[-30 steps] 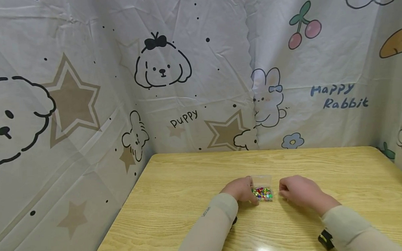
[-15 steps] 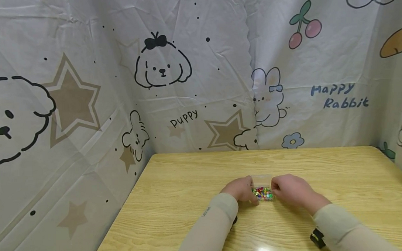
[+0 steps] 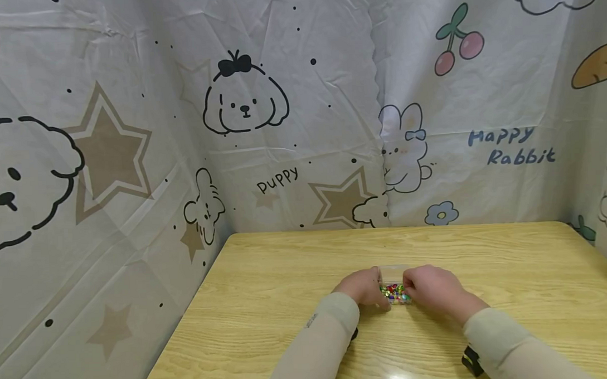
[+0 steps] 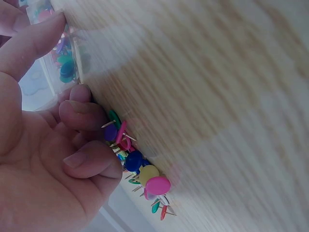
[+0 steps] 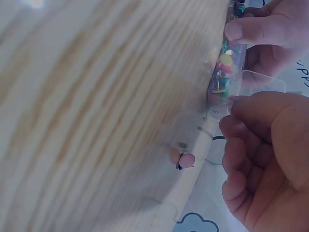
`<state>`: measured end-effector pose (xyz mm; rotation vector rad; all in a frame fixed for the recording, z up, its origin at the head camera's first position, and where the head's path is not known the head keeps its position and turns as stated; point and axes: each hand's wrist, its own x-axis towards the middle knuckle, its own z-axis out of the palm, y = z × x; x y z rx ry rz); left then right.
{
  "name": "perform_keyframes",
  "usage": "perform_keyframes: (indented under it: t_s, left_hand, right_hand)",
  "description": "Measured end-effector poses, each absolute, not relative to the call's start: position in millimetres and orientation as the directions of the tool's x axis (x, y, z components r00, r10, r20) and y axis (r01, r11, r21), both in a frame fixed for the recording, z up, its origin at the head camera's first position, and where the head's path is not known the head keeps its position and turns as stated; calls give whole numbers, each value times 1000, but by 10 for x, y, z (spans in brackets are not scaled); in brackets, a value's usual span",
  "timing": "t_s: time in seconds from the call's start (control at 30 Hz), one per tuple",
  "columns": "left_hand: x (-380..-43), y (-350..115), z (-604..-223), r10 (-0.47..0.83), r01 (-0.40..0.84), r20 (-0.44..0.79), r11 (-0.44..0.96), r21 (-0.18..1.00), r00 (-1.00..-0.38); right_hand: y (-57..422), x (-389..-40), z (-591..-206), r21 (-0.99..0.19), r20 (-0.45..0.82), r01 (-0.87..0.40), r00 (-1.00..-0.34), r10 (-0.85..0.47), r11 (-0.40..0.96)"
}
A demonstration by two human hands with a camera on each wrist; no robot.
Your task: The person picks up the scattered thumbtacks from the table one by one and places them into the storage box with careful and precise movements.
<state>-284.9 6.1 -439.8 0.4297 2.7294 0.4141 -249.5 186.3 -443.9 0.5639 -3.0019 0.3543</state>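
Observation:
A small clear plastic box (image 3: 396, 275) with its lid raised stands on the table, full of colourful thumbtacks (image 3: 394, 292). My left hand (image 3: 361, 287) grips the box's left end. Below its curled lower fingers, the left wrist view shows a loose cluster of thumbtacks (image 4: 147, 174). At the box's right end is my right hand (image 3: 432, 287), fingers curled, thumb and forefinger tips over the near right part. In the right wrist view those tips meet at the box's corner; whether anything is pinched between them is hidden. The raised lid (image 5: 263, 82) is beside them.
Two or so thumbtacks (image 5: 186, 160) lie on the table near my right hand. The wood-grain table (image 3: 267, 313) reaches back to a white printed cloth (image 3: 291, 134), which also hangs at the left and right.
My right hand has moved left, from apart from the box to its right end, with its fingertips over the thumbtacks. My left hand has stayed on the box.

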Motion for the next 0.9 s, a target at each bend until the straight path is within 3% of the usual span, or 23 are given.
perform_keyframes:
  t_s: [0.43, 0.9]
  left_hand:
    - [-2863, 52, -4399, 351, 253, -285, 911, 327, -892]
    - [-2847, 56, -4384, 348, 254, -279, 912, 323, -895]
  right_hand:
    - [1810, -2529, -4427, -126, 96, -365, -930, -355, 922]
    - [1946, -2469, -4359, -232, 92, -335, -942, -322, 913]
